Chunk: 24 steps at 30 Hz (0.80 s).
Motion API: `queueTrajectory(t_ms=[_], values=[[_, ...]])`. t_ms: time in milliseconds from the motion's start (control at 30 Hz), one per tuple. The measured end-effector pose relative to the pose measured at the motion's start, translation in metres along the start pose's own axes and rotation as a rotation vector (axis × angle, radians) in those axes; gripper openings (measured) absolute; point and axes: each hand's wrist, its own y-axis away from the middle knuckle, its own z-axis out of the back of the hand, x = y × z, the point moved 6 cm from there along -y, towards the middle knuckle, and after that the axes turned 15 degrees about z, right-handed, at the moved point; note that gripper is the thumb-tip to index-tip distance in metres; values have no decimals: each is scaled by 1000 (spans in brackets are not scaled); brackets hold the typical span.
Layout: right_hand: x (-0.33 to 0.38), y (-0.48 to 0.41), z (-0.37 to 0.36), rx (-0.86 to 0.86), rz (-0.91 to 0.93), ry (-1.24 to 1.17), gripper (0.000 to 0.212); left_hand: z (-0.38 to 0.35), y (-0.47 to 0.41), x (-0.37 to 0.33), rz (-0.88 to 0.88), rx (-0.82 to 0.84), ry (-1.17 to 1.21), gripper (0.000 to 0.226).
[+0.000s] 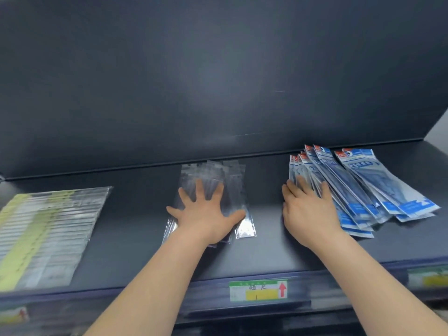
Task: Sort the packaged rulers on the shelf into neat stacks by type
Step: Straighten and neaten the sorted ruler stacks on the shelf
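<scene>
Now the left hand (206,209) lies spread flat on the clear ruler packs (232,185) mid-shelf (135,226); the right hand (308,209), fingers straight, presses the fanned blue packs (368,187) near the right end. Yellow-edged packs (48,229) fill the left end; a price label (258,290) marks the front edge.

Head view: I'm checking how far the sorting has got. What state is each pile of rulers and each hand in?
blue packs, fanned out unevenly, not squared up.
clear packs, loose overlapping pile, edges askew.
yellow-edged packs, overlapping row, fairly even.
left hand, fingers spread, pressing flat on the clear packs.
right hand, fingers straight, resting on the left side of the blue packs.
</scene>
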Motion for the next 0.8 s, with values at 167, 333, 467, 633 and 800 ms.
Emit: queueTrajectory(t_ms=[167, 333, 467, 633, 800], values=[[6, -10, 11, -106, -14, -48, 39, 0, 2, -8, -55, 20, 16, 88], [49, -24, 23, -77, -145, -409, 67, 14, -3, 14, -102, -81, 118, 80], [62, -30, 21, -4, -225, -440, 82, 16, -7, 31, -127, -84, 98, 86], [48, -25, 13, 84, -333, -696, 82, 23, -7, 38, -194, -142, 107, 82], [41, -20, 16, 152, -341, -636, 68, 29, -4, 42, -221, -202, 130, 71]])
